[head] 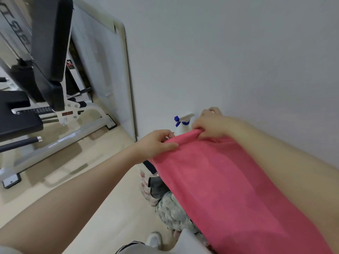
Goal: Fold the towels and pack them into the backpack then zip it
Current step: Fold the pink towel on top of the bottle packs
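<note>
The pink towel [225, 184] fills the lower right of the frame, a plain, soft-napped cloth held up off the floor and stretched from its far edge near the frame's centre down to the bottom right corner. That far edge is bunched into a small roll and pinched at two spots, by the left hand [156, 143] on its left end and the right hand [211, 123] on its right end. The cloth hangs fairly flat with a slight sag between the grips. Under its left edge, at lower centre, lie patterned and dark fabrics [165, 198] on the floor; whether they are towels or the backpack cannot be told.
</note>
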Motion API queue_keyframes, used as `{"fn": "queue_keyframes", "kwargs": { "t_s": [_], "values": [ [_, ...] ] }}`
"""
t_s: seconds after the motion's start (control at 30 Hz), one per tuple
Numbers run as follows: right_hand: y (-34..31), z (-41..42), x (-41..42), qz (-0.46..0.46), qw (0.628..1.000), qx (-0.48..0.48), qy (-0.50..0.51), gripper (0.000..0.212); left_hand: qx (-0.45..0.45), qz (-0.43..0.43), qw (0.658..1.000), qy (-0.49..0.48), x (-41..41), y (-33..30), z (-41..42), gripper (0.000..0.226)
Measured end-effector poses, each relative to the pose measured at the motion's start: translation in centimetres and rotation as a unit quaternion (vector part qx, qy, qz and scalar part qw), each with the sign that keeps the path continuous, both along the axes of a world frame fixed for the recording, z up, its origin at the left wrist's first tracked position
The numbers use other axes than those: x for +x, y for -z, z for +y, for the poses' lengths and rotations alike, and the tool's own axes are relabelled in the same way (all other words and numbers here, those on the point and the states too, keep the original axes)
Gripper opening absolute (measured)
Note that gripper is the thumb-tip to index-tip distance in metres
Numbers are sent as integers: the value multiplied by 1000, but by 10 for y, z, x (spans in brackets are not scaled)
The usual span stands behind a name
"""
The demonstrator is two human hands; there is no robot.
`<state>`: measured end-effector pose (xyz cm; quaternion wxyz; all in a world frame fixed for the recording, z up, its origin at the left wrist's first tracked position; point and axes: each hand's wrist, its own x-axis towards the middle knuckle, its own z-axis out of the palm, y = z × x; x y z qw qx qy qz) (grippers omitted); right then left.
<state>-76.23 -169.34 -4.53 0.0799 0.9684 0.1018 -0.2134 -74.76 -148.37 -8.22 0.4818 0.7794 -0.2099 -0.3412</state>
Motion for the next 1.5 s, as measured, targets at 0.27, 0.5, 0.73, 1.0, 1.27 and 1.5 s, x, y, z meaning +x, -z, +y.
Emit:
{"fn": "queue_keyframes", "kwargs": {
  "t_s": [0.27, 0.5, 0.73, 1.0, 1.27, 1.5],
  "values": [
    [-26, -48, -8, -182, 969, 7, 168, 24, -23, 39, 992, -122, 5, 2, 13, 11],
    [-42, -33, 18, -331, 808, 360, 328, 30, -141, 12, 957, -253, 22, -40, 10, 16],
    [-53, -56, -65, -343, 864, 235, 284, 29, -161, 34, 983, -80, -45, -47, -18, 17],
    [-55, -86, -248, -257, 766, 427, 406, 28, -143, 1, 979, 148, -174, -49, -69, 12],
    [-37, -84, -378, -195, 712, 455, 499, 29, -86, 11, 944, 318, -285, -36, -85, 16],
    [18, -79, -406, -134, 750, 290, 579, 27, 105, -26, 889, 445, -314, -10, -91, 18]
  ]
}}
